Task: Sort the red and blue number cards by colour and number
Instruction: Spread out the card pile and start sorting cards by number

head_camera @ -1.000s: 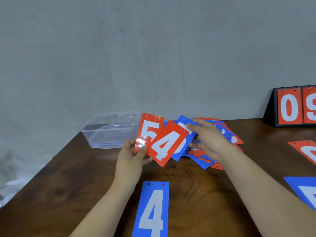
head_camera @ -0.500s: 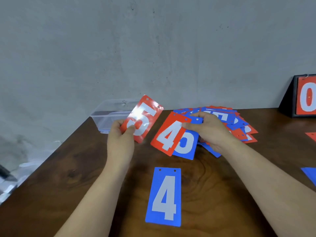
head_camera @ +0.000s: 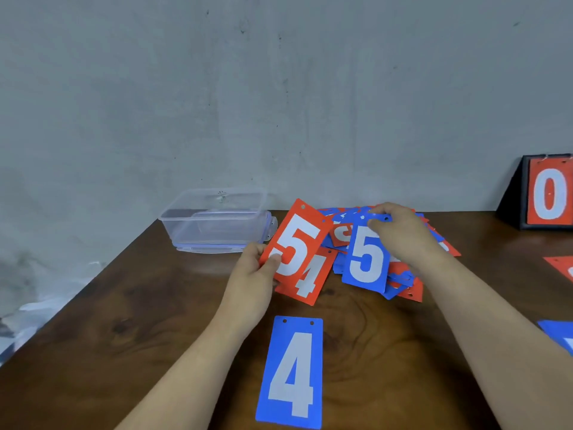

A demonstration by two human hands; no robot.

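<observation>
My left hand (head_camera: pixel 252 271) pinches the lower left corner of a red 5 card (head_camera: pixel 294 240) and holds it tilted above a red 4 card (head_camera: pixel 310 279), which lies on the table. My right hand (head_camera: pixel 400 231) grips the top edge of a blue 5 card (head_camera: pixel 367 259), lifted over the mixed heap of red and blue cards (head_camera: pixel 403 279) near the wall. A blue 4 card (head_camera: pixel 291 372) lies flat by itself near the front edge.
A clear plastic box (head_camera: pixel 217 221) stands at the table's back left. A black scoreboard stand showing a red 0 (head_camera: pixel 548 193) is at the back right. A red card (head_camera: pixel 561 266) and a blue card (head_camera: pixel 561 336) lie at the right edge. The table's left edge drops off.
My left hand brought the red 5 card back to the right, over the red 4. My right hand let go of the red 4 and now holds only the blue 5.
</observation>
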